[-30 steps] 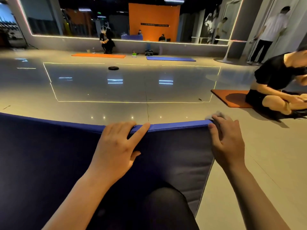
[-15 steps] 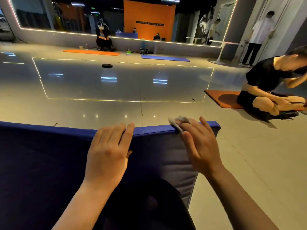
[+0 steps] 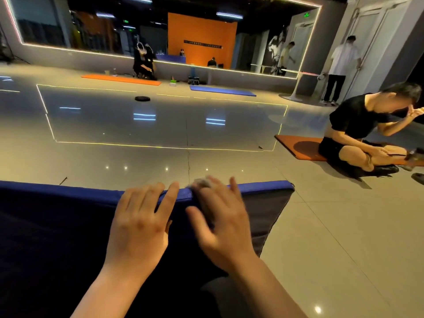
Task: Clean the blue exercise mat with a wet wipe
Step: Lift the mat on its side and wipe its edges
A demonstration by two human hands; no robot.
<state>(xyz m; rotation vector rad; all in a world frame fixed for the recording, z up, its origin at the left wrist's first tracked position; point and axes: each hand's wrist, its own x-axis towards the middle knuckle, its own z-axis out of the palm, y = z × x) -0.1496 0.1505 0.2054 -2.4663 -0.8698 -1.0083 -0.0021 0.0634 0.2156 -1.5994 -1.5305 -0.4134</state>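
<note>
Both hands (image 3: 181, 228) on blue mat (image 3: 263, 198) edge

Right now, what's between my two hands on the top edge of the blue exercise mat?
Head view: only a short bare strip of the blue exercise mat edge separates left hand from right hand, which presses the crumpled wet wipe.

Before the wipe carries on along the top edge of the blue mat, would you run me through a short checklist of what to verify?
1. Wet wipe under the right hand: ok, though blurred.
2. Wipe on the blue mat top edge: ok.
3. Left hand steadying the edge: ok.
4. Edge left of the wipe free: not ok, left hand's fingers rest there.
5. Wipe wet: cannot tell.
</note>
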